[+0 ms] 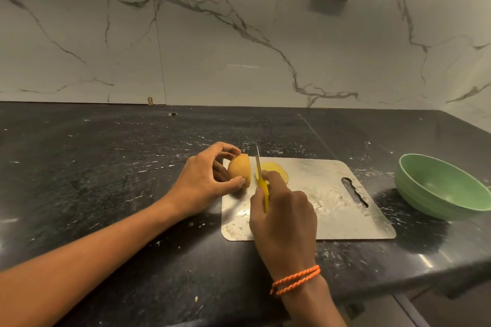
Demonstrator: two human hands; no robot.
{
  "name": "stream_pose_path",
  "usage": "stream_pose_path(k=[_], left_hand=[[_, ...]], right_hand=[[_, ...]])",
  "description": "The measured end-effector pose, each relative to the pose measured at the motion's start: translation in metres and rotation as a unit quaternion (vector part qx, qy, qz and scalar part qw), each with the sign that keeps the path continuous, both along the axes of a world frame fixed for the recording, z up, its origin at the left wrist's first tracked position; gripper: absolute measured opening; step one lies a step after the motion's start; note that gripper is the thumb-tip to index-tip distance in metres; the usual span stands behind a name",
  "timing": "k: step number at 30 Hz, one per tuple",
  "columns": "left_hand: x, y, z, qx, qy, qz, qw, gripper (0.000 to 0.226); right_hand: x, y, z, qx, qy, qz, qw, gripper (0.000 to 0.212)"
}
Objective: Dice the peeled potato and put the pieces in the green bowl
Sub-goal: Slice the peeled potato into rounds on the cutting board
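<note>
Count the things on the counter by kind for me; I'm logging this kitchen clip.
Potato pieces: 2, one held by the left hand at, one lying flat at
Knife: 1, in the right hand
Cutting board: 1
Green bowl: 1
Total: 5

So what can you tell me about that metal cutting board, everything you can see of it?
The cutting board is a thin, flat, silvery sheet that looks like steel, with rounded corners and a wavy handle slot near its right end. It lies flat on the dark countertop, left of the green bowl. Its surface looks smeared and wet. Two potato pieces sit at its left end, with the knife blade between them.
</note>
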State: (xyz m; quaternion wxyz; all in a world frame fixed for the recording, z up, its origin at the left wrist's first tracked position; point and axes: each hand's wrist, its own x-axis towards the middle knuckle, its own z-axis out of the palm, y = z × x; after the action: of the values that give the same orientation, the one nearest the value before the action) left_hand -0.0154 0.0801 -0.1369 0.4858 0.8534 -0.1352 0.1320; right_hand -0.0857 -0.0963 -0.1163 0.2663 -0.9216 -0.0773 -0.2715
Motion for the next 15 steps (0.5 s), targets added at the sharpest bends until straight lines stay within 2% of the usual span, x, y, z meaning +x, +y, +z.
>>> stream_pose_path(k=[6, 12, 15], left_hand=[[-0.001, -0.001, 0.001, -0.005, 0.003, 0.008, 1.000, 0.059], [-0.002, -0.002, 0.001, -0.002, 0.002, 0.009, 1.000, 0.053], [0.000, -0.001, 0.000, 0.001, 0.002, 0.012, 1.000, 0.050]], right_hand=[[-0.001, 0.010, 0.002, -0.034, -0.029, 0.012, 0.999, 0.028], [-0.002, 0.014, 0.002, -0.061, -0.015, 0.009, 0.998, 0.026], [-0.008, 0.015, 0.002, -0.086, 0.047, 0.023, 0.995, 0.026]])
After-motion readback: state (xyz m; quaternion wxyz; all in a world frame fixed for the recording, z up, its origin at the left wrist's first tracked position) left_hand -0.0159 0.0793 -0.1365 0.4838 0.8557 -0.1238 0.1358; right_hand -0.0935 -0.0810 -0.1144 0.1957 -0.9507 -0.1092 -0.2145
